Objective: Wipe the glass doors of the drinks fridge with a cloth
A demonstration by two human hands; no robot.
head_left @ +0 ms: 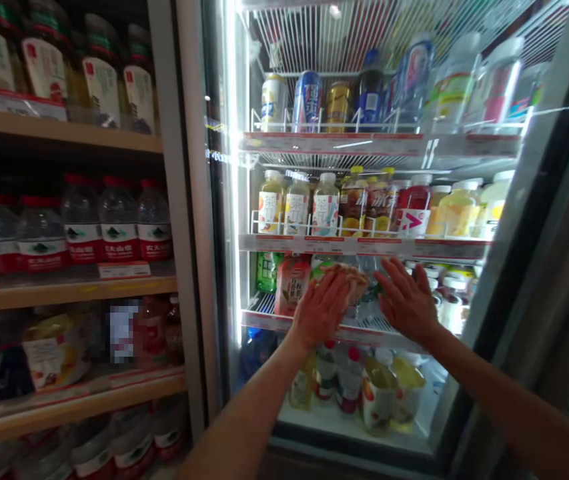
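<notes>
The left hand (320, 308) lies spread flat against a wrapped packet (357, 280) above the cooler shelf's front edge (264, 321); the right hand (407, 301) hangs open just beside it, gripping nothing.

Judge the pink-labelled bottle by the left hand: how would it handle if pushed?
The pink-labelled bottle probably feels heavy if full, though its label hides the level. The smooth wrap may slip in a grip. Tall and narrow, it could tip if pushed high.

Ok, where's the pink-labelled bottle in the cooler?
In the head view, the pink-labelled bottle stands on the cooler's lower wire shelf, just left of the left hand and right of a green-labelled drink.
</notes>
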